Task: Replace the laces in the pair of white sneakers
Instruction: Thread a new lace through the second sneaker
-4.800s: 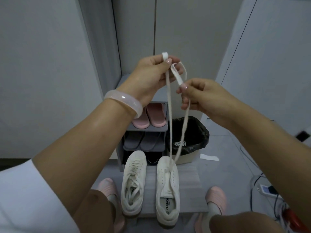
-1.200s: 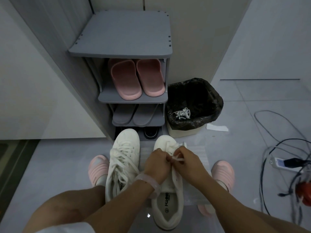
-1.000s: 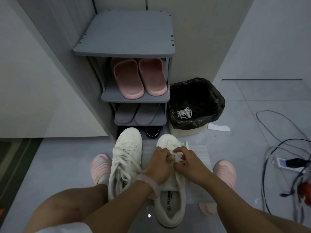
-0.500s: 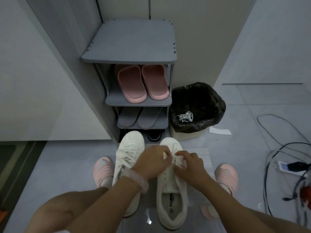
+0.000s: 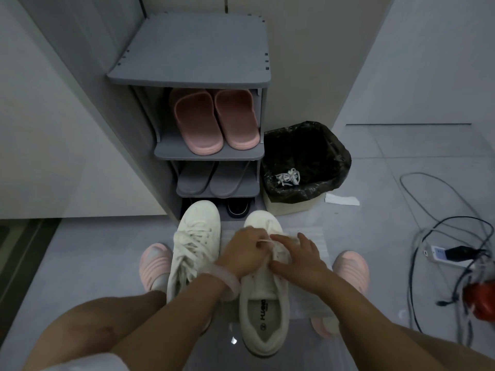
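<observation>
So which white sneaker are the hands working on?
The right-hand sneaker, under both hands; the sneaker beside it lies untouched, laces criss-crossed.

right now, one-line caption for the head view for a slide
Left hand pinches a white lace at the right sneaker while the right hand rests on it.

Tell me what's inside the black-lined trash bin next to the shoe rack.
A tangled white shoelace lies inside the trash bin, against the black liner near its front-left side. The rest looks dark; anything beneath the lace or deeper in the liner's folds cannot be seen.
</observation>
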A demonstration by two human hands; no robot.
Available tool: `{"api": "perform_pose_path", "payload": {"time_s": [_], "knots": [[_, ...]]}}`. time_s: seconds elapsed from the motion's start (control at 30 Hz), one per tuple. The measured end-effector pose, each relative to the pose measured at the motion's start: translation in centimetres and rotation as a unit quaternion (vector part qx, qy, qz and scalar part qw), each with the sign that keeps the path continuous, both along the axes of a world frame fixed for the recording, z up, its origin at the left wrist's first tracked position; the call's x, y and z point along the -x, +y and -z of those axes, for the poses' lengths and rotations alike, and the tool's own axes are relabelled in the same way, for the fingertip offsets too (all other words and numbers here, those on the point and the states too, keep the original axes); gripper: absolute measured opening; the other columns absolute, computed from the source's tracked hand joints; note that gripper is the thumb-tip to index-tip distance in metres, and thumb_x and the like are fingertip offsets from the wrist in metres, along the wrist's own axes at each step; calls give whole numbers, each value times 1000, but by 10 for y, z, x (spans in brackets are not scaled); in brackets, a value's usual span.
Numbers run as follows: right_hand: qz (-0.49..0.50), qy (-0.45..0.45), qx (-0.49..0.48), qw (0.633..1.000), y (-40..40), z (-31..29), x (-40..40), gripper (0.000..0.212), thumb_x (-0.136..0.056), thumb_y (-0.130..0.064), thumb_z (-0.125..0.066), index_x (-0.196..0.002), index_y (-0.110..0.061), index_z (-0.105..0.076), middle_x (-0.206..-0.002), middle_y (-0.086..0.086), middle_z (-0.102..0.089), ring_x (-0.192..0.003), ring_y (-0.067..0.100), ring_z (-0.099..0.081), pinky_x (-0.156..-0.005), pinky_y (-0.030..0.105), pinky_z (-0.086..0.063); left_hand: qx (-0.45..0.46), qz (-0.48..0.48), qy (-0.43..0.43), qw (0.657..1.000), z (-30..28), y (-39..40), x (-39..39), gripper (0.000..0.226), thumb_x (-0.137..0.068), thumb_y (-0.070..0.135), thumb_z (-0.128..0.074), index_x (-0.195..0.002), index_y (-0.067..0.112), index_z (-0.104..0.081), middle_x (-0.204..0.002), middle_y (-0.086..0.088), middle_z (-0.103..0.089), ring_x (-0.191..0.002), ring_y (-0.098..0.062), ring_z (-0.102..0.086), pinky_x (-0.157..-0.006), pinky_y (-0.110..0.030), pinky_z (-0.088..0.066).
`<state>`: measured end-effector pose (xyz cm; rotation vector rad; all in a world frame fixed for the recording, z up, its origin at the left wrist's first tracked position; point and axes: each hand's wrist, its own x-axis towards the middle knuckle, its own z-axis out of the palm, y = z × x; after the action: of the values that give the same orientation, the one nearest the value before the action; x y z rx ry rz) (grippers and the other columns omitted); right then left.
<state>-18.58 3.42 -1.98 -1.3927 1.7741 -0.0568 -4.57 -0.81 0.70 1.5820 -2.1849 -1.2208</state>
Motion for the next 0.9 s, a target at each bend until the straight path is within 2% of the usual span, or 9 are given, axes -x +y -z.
{"api": "perform_pose_path", "payload": {"time_s": [0.07,0.13,0.2,0.23,0.3,0.4,0.5,0.63,0.9], "knots": [[4,5,-9,1000,-1,-1,-1,66,-83,-47,-56,-139,-50,-22,-157,1,7,-144,27,7,-114,51,-13,-95,-70,173,978,-21,-11,-6,18,-92,6,-49,-78,8,-59,-77,-4,-52,-65,-10,-46,-57,-22,-34],[12,-6,-17,1000,-2,-1,-2,65,-82,-45,-56,-138,-50,-22,-157,3,7,-144,28,7,-115,51,-12,-204,-174,347,899,-38,-22,-13,29,-96,5,-42,-69,13,-51,-75,-2,-58,-47,-5,-41,-46,-17,-30],[16,-13,-16,1000,-2,0,-3,66,-82,-45,-57,-138,-51,-22,-156,3,6,-144,29,7,-115,51,-11,-270,-219,400,848,-46,-27,-18,30,-99,13,-37,-70,14,-44,-68,-2,-66,-37,-6,-39,-40,-16,-27],[17,-14,-13,1000,-2,1,-4,66,-82,-45,-57,-138,-50,-22,-156,4,6,-144,29,6,-115,50,-11,-265,-208,339,878,-46,-27,-20,29,-99,20,-37,-72,14,-43,-61,0,-63,-35,-8,-39,-40,-15,-27],[24,-16,-8,1000,-2,4,-5,67,-81,-46,-57,-138,-49,-22,-156,7,2,-144,29,4,-115,49,-12,-164,-116,90,975,-35,-22,-20,24,-97,32,-43,-78,17,-44,-67,1,-60,-51,-10,-50,-49,-21,-36],[39,-21,2,999,-4,6,-6,67,-79,-45,-60,-138,-45,-27,-151,10,-15,-141,29,-11,-113,49,-19,-15,56,-129,990,-10,-6,-15,17,-90,34,-51,-100,22,-58,-106,0,-63,-97,-18,-58,-79,-28,-43],[41,-25,8,999,-4,6,-7,67,-79,-45,-62,-138,-41,-30,-146,8,-26,-136,28,-24,-110,48,-26,40,74,-161,983,1,3,-6,28,-90,28,-49,-113,25,-64,-114,2,-64,-107,-17,-56,-76,-23,-36],[40,-53,3,998,-5,3,-5,66,-81,-39,-62,-138,-39,-30,-144,8,-29,-135,27,-25,-111,45,-26,48,40,-184,981,9,1,1,24,-88,27,-50,-104,16,-63,-107,-3,-64,-100,-20,-59,-72,-25,-38],[27,-55,-16,998,-6,-4,0,67,-81,-38,-62,-138,-43,-28,-148,9,-24,-138,29,-19,-111,46,-26,-24,34,-67,997,-20,-19,-22,18,-91,19,-53,-93,8,-67,-100,-4,-65,-97,-18,-58,-86,-31,-43]]}}
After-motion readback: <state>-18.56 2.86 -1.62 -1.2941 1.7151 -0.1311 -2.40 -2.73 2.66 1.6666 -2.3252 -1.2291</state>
